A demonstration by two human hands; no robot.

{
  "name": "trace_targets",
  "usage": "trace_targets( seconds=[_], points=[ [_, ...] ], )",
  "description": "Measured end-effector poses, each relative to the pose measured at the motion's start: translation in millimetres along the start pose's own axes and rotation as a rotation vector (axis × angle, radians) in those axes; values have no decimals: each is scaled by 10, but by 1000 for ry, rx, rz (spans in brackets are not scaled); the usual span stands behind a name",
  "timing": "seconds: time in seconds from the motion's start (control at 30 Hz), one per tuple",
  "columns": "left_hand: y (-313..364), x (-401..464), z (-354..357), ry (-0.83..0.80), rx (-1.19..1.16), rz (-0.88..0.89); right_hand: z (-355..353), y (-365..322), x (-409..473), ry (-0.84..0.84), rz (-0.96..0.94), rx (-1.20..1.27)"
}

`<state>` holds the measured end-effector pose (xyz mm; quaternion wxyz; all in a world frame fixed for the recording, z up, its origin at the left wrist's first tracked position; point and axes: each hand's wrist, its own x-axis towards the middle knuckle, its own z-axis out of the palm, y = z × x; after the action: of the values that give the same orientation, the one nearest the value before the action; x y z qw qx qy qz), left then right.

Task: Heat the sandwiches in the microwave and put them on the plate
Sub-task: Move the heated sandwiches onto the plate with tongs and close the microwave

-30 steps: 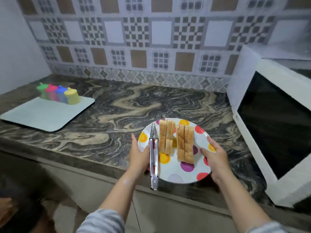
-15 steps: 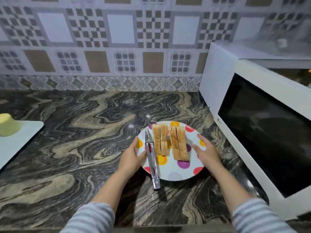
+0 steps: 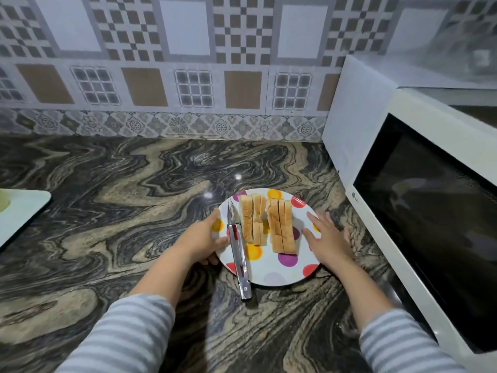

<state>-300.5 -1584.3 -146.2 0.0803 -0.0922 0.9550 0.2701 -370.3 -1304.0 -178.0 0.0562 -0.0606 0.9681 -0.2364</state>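
A white plate (image 3: 271, 267) with coloured dots sits on the marbled counter, just left of the white microwave (image 3: 430, 211), whose dark door is closed. Two stacks of sliced sandwiches lie side by side on the plate, a left stack (image 3: 251, 219) and a right stack (image 3: 281, 227). Metal tongs (image 3: 238, 251) lie along the plate's left side, their handle end sticking out past the near rim. My left hand (image 3: 201, 239) grips the left rim, thumb on top. My right hand (image 3: 326, 238) is at the right rim with fingers spread straight, not gripping.
A pale mat (image 3: 18, 211) lies at the left edge of the counter. A tiled wall closes off the back. The microwave fills the right side. The dark swirled counter (image 3: 121, 211) stretches between the mat and the plate.
The view has moved in closer over the counter. The plate now rests beside the microwave. My right hand has let go of the rim and spread its fingers; my left hand still holds on.
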Motion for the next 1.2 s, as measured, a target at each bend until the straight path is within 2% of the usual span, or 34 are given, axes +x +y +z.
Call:
trace_targets(
  seconds=[0.1, 0.23, 0.33, 0.4, 0.6, 0.73, 0.87, 1.03, 1.2],
  points=[
    [-20, 27, -18, -13, 149, -37, -13, -8, -16, -1, -7, -14],
    [-16, -19, -110, -58, 115, -124, -105, -31, -94, -16, -15, 109],
    [84, -90, -249, 174, 341, -79, -260, -77, -302, 15, 30, 156],
    [202, -119, -330, 303, 351, -43, -386, -128, -499, 55, 56, 81],
    [794, -135, -346, 405, 149, 321, -962, -431, -1222, 304, 33, -63],
    [1458, -251, -276, 392, 56, 579, -1419, -652, -1723, 549, -42, -208],
    [2162, -421, -188, 348, -38, 807, -1809, -669, -2003, 799, -16, -408],
    [2894, -605, -2, 335, -61, 1001, -2136, -494, -2178, 805, 130, -565],
    [3385, -619, 184, 338, 9, 996, -2242, -127, -2166, 861, 199, -554]
  ],
)
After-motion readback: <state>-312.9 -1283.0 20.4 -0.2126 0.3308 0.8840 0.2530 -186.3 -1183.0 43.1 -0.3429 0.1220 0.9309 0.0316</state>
